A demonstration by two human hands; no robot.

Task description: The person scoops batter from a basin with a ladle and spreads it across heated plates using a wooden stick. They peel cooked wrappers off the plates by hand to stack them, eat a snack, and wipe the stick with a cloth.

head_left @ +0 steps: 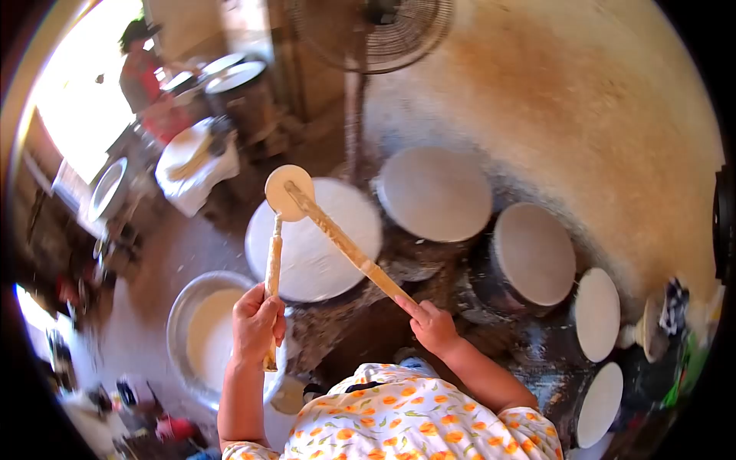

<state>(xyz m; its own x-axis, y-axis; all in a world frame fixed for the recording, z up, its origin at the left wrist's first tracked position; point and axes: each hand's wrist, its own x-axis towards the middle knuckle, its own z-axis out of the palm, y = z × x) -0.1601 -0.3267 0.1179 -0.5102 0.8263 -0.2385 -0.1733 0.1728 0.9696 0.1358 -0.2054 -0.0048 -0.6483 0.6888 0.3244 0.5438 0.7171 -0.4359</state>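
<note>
My left hand [257, 326] is closed around a batter-coated wooden stick [274, 261], held upright. My right hand [433, 328] grips the lower end of a long flat wooden stick [337, 235], its index finger stretched along it. Both sticks meet at a pale round disc [300, 175]; the flat one overlaps its middle and the other reaches its lower edge. To which stick the disc is fixed, I cannot tell. Beneath the disc is a large round plate-like surface [322, 264] coated white. A metal basin [178, 326] of white batter [211, 326] stands beyond my left hand.
Several round-topped drums, including one grey-topped drum [435, 194], curve along the wall to the right. A standing fan [376, 34] is at the back. At the upper left, a person [146, 77] stands near other drums and a cloth-covered stand [195, 180].
</note>
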